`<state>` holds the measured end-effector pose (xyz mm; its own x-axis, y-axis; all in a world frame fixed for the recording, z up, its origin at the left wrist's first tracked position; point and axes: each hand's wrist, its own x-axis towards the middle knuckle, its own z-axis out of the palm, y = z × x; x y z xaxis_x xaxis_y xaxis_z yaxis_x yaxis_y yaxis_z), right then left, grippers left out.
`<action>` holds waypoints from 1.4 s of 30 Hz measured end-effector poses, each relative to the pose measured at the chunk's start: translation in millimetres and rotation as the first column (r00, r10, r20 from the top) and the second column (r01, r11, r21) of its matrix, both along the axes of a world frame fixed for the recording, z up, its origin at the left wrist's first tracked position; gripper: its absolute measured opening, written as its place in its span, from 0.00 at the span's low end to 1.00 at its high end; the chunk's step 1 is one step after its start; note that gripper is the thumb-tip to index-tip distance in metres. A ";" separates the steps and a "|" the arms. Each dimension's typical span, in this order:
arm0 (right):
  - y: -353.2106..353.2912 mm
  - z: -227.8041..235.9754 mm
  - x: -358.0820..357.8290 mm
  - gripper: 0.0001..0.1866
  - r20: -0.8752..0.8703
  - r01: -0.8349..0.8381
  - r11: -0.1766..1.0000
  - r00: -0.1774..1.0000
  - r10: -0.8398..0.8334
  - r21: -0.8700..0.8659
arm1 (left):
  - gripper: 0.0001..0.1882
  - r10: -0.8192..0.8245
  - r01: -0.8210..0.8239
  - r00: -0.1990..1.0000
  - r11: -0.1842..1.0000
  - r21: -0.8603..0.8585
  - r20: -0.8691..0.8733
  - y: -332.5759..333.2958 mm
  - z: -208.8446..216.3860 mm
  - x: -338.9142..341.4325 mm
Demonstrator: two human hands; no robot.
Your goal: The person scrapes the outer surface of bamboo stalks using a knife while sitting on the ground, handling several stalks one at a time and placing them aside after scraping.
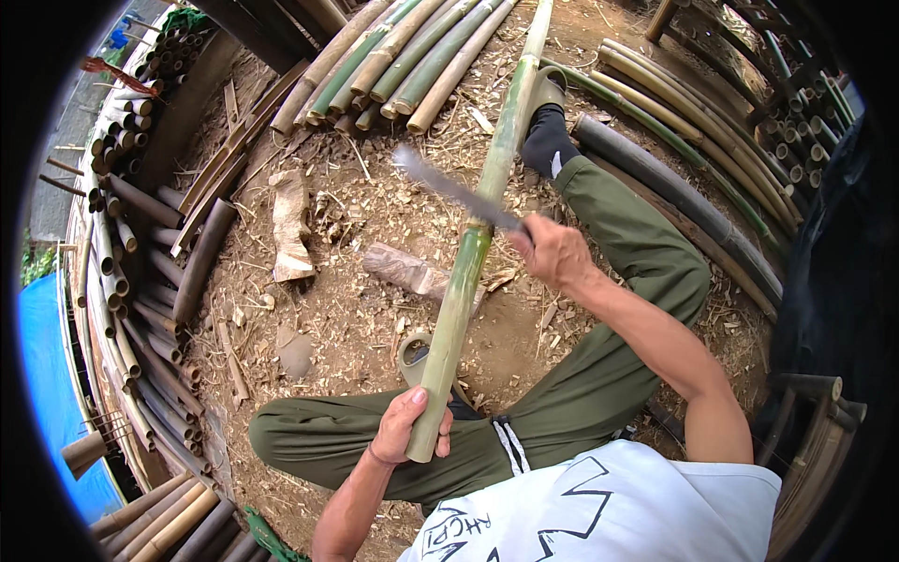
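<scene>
A long bamboo pole (464, 290) slants from my lap up past my right foot to the far edge of view. Its near part looks pale and scraped, with a greener stretch around the middle joint. Wrapped around the near end is my left hand (409, 426), closed on the pole. My right hand (554, 251) grips the handle of a long-bladed knife (454, 190). The blade lies across the pole near that joint, blurred toward its tip, which points far left. Whether its edge touches the bamboo I cannot tell.
Wood blocks (292, 225) and a short log (407, 270) lie on the chip-strewn dirt floor (309, 361). Bamboo poles (393, 61) lie at the far side, with more stacked at left (154, 347) and right (693, 131). My sandaled right foot (548, 140) is beside the pole.
</scene>
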<state>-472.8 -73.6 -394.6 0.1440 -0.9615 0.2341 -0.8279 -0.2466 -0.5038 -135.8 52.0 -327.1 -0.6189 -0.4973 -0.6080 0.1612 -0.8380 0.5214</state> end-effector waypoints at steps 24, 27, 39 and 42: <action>17.1 22.4 -3.5 0.27 -0.197 -0.147 0.978 0.965 0.175 0.147 | 0.25 -0.127 0.200 0.920 0.966 -0.165 0.372 5.5 1.9 -17.1; 0.1 25.9 -7.6 0.28 -0.210 0.004 0.986 0.977 0.032 0.169 | 0.24 -0.115 0.202 0.909 0.962 -0.184 0.400 5.3 0.6 -14.0; 17.6 17.0 20.3 0.31 -0.082 -0.363 0.918 0.932 0.354 -0.163 | 0.27 0.006 -0.002 0.991 1.000 -0.031 0.134 1.4 5.6 -5.9; 2.2 3.1 6.7 0.32 -0.053 -0.078 0.997 0.995 0.079 0.027 | 0.29 -0.028 0.029 0.996 1.000 -0.007 0.083 -5.8 1.5 -3.8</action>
